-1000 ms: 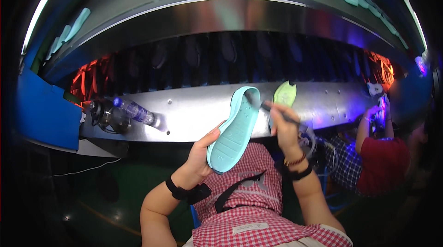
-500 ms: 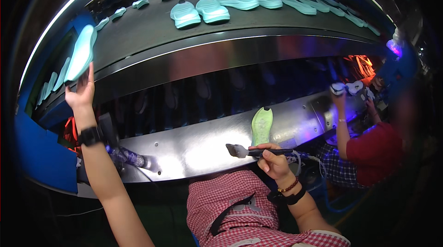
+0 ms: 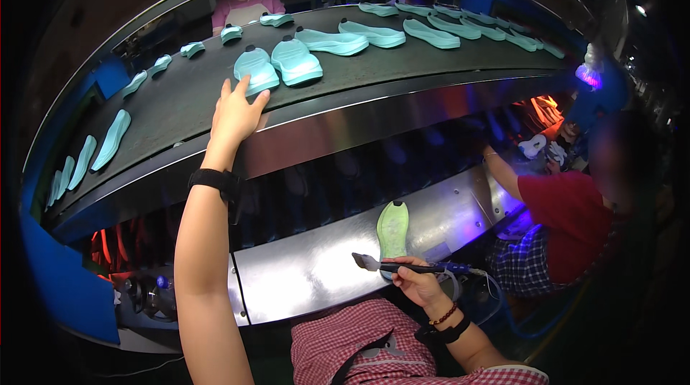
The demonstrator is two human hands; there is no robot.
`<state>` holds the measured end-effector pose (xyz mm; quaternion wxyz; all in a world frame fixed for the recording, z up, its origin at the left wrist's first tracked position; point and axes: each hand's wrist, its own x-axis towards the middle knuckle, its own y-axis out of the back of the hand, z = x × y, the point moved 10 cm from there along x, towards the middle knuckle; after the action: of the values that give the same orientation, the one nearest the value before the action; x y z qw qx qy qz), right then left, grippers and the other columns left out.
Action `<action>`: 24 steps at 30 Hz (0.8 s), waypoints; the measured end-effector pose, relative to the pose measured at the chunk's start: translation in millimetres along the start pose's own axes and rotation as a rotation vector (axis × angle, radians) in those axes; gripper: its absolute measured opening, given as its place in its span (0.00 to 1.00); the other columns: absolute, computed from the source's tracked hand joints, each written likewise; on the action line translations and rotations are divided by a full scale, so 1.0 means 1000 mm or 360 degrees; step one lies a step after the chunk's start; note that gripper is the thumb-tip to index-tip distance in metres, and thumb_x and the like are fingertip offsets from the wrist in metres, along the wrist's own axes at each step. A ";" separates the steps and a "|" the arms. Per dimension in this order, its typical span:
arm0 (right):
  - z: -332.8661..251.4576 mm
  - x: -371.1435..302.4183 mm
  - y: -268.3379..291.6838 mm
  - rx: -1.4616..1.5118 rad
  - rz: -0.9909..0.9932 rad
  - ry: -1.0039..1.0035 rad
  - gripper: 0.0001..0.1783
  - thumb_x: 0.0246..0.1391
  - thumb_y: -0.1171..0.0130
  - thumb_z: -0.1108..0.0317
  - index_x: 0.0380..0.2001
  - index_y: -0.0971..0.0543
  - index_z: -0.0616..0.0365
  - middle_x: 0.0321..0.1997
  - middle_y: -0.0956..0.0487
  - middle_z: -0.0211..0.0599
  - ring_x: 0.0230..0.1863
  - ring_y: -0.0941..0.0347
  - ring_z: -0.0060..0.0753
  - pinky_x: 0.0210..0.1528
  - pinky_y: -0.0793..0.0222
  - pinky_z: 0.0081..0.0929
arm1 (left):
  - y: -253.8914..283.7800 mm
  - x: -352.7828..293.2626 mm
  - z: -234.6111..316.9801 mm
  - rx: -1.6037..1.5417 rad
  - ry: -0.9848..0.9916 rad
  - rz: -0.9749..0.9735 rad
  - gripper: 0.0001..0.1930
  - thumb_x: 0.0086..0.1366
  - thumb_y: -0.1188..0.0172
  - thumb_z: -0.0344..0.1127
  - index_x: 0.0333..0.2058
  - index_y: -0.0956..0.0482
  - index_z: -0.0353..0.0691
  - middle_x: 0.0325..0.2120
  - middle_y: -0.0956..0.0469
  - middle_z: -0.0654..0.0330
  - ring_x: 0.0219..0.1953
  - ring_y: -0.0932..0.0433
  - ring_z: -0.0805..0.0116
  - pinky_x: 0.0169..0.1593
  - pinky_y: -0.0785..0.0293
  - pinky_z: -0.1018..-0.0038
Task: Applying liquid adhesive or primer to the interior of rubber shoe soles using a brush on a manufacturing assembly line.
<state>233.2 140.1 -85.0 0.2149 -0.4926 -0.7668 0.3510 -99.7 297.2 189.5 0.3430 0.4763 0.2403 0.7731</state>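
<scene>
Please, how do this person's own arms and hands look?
The left hand and right hand are gloveless. The left wrist wears a black wristband; the right, a dark beaded bracelet and black band. The short right sleeve is checked red and white.

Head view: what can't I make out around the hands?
All in head view:
Teal sole: near edge partly behind left hand; firmness of contact can't be told.
Green sole: lower part covered by brush and right hand.
Blue-capped bottle: body too dim.
Co-worker's outstretched arm: hand lost in darkness.
</scene>
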 end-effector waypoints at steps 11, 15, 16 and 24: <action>-0.003 0.005 0.018 0.0003 0.0055 0.0047 0.14 0.50 0.44 0.81 0.42 0.25 0.63 0.46 0.24 0.43 0.36 0.29 0.22 0.41 0.32 0.18 | 0.073 -0.115 -0.102 -0.2095 0.0367 0.0982 0.17 0.60 0.45 0.34 0.46 0.31 0.34 0.39 0.26 0.58 0.39 0.26 0.69 0.47 0.31 0.73; -0.009 0.005 0.019 -0.0027 0.0047 0.0050 0.13 0.50 0.45 0.81 0.41 0.25 0.63 0.44 0.23 0.42 0.35 0.32 0.20 0.39 0.35 0.17 | 0.025 -0.186 -0.092 -0.2545 0.0609 -0.0417 0.20 0.59 0.48 0.35 0.50 0.34 0.35 0.42 0.26 0.56 0.40 0.25 0.64 0.48 0.27 0.67; -0.013 0.004 0.016 -0.0058 0.0014 0.0088 0.13 0.50 0.45 0.81 0.41 0.25 0.64 0.43 0.23 0.42 0.35 0.31 0.20 0.39 0.34 0.17 | 0.024 -0.211 -0.095 -0.2572 0.0608 -0.0476 0.21 0.60 0.47 0.37 0.51 0.34 0.37 0.43 0.26 0.55 0.40 0.24 0.62 0.48 0.27 0.65; 0.001 0.007 -0.025 -0.0210 -0.0267 0.0103 0.12 0.49 0.46 0.82 0.39 0.24 0.67 0.42 0.23 0.52 0.45 0.25 0.38 0.51 0.31 0.31 | -0.114 -0.435 -0.050 -0.2786 0.1311 -0.1530 0.40 0.55 0.44 0.58 0.59 0.42 0.37 0.50 0.32 0.41 0.49 0.30 0.39 0.52 0.33 0.47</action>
<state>214.9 139.7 -67.0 0.2353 -0.4508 -0.8194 0.2645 24.8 38.7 -160.1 0.7246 -0.3750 -0.1370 0.5617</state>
